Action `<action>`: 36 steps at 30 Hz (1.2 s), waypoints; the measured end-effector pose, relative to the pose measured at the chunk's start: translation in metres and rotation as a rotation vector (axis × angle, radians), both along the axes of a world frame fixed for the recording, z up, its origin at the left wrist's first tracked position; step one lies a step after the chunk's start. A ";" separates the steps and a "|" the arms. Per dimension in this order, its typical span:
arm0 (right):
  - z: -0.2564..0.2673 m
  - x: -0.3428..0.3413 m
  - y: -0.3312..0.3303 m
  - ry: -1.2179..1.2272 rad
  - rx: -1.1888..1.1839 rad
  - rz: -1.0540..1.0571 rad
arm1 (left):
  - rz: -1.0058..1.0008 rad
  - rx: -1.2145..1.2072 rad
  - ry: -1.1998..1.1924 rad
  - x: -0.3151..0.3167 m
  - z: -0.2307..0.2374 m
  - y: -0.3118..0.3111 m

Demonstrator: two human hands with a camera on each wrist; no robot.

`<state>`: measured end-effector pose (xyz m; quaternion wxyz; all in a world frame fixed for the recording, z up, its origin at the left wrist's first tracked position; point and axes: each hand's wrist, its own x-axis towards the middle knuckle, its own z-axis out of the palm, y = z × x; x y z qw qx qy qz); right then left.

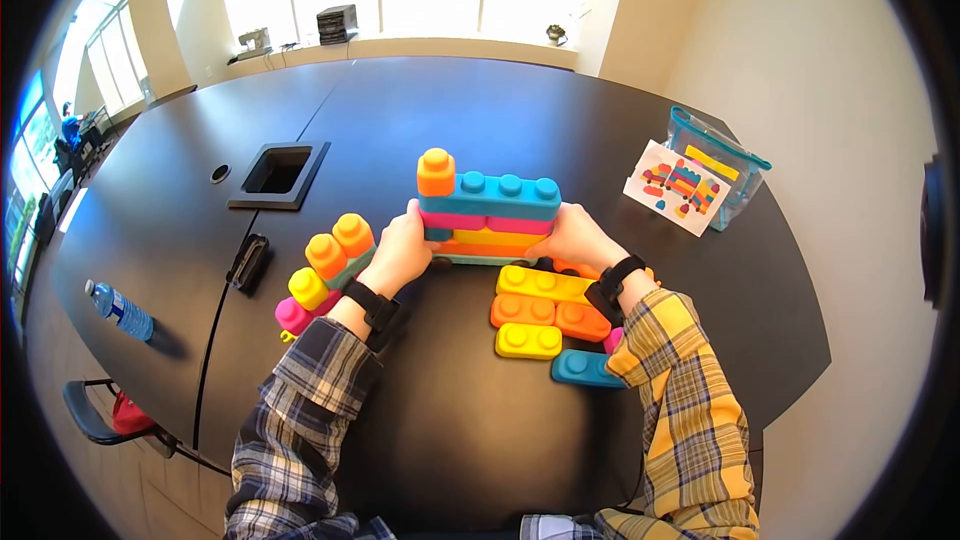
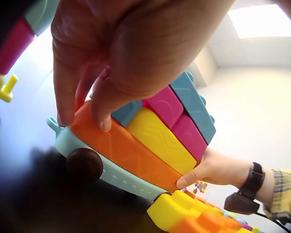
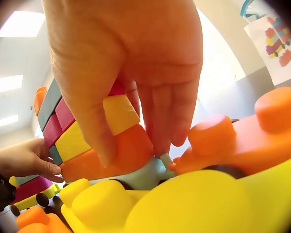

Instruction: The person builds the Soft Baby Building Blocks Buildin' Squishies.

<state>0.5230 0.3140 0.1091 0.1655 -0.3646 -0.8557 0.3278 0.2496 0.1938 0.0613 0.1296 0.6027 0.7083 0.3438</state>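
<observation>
Block stack [image 1: 492, 221], between left hand [image 1: 402, 246], right hand [image 1: 584, 239]

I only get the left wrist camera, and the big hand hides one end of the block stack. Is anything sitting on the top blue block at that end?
Observer: Yes, the head view shows a single orange block on the left end of the top blue block.
Visitor: I see a black band on the person's far wrist. Does the near wrist wear one?
Observer: It does: the head view shows the left wristband, black as well.
Visitor: And what is beside that tiny picture card I glimpse past the far hand?
Observer: A see-through pouch with blue trim, just behind the card.
</observation>
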 end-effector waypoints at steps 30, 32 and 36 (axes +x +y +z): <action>-0.003 0.002 -0.008 -0.021 -0.070 -0.062 | 0.288 0.052 0.483 0.003 0.040 -0.120; -0.007 0.004 -0.004 0.000 -0.056 -0.033 | 0.250 0.098 0.502 0.002 0.036 -0.118; 0.000 0.003 -0.007 -0.073 -0.104 -0.041 | 0.258 0.054 0.472 0.006 0.040 -0.119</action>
